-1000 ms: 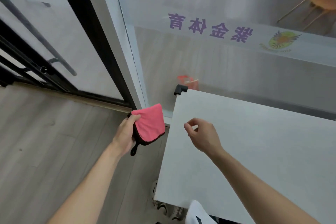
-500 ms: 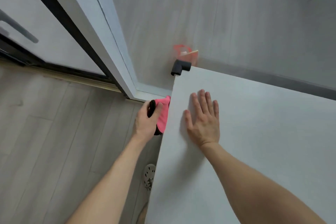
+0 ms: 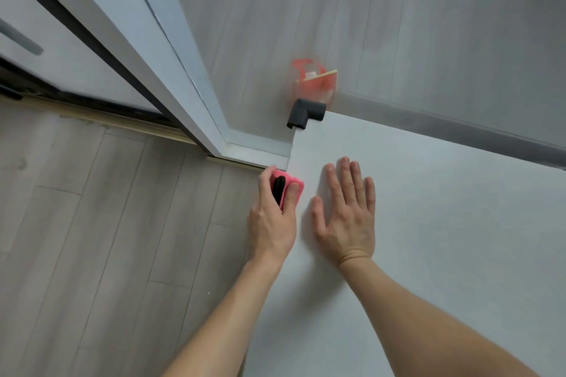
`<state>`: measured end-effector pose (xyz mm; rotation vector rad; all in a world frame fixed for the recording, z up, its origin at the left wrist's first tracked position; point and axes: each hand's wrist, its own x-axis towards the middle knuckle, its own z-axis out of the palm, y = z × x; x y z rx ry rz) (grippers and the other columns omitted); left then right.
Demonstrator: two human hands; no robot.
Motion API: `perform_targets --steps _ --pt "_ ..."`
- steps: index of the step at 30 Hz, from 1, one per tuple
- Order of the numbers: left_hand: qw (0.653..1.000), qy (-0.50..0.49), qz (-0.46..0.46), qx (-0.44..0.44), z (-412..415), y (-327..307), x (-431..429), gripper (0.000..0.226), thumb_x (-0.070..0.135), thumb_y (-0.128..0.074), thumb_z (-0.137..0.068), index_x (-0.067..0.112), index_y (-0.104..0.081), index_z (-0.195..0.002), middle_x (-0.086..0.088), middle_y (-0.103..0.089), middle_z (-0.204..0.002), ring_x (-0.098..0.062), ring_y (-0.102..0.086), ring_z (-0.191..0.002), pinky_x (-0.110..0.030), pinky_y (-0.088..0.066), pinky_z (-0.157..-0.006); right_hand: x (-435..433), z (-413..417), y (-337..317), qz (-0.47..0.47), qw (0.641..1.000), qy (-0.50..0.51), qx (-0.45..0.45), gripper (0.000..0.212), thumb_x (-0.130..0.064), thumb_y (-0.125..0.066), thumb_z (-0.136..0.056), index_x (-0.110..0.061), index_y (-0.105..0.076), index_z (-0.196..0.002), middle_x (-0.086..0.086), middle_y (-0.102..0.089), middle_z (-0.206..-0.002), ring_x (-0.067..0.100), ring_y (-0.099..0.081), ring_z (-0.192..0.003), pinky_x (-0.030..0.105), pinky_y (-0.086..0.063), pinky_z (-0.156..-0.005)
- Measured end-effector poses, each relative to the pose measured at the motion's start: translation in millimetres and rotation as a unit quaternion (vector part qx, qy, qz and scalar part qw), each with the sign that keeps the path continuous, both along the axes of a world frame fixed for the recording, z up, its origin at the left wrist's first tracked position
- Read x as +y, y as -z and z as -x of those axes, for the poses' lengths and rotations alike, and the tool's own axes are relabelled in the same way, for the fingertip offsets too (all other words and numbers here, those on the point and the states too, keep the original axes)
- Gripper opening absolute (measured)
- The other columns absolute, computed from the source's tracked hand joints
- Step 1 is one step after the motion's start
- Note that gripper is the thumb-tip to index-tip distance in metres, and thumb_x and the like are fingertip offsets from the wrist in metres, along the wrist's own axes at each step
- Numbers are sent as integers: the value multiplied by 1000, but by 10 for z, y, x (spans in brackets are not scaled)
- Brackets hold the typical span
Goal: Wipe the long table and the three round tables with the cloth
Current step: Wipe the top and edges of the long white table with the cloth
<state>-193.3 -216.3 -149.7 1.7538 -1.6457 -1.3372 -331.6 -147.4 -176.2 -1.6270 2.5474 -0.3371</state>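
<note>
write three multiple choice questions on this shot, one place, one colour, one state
1. Where is the cloth? A on the floor B at the table edge C mid-table
2. What colour is the corner guard? A black B white C pink
3. How is the right hand? A gripping the cloth B fisted in the air C flat on the table
Answers: 1 B, the left hand holds it against the edge; 2 A, it shows black; 3 C, straight fingers lie on the top.
</note>
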Motion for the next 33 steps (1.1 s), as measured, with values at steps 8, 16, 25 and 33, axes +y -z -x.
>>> perform_targets --steps 8,16,25,33 --pt "987 -142 -74 3 204 159 -389 39 44 -39 -116 26 -51 -149 0 -72 -113 -24 -67 -96 -32 -39 -79 -19 2 -25 -4 1000 -3 11 73 -46 -39 -106 -17 -27 -172 6 -13 -182 23 -8 -169 56 -13 -135" --pt "993 69 42 -89 97 -19 -18 70 61 -29 -110 25 -26 -171 -1 -47 -162 -27 -59 -131 -42 -51 -102 -20 -25 -39 -11 1000 -4 11 73 -45 -38 -106 -16 -25 -172 7 -11 -182 24 -7 -169 57 -14 -135" --pt "996 23 82 -30 376 71 -434 34 43 -33 -115 22 -39 -141 -1 -68 -137 -34 -69 -106 -36 -40 -74 -32 -13 -37 7 1000 -3 13 73 -44 -39 -106 -14 -29 -171 9 -15 -181 25 -9 -169 57 -13 -135" --pt "980 82 183 17 329 195 -469 26 24 -43 -116 22 -47 -142 1 -52 -159 -24 -60 -132 -39 -56 -89 -46 -19 -33 1 1000 -4 15 73 -44 -39 -106 -15 -28 -172 8 -14 -182 24 -8 -169 57 -13 -135"
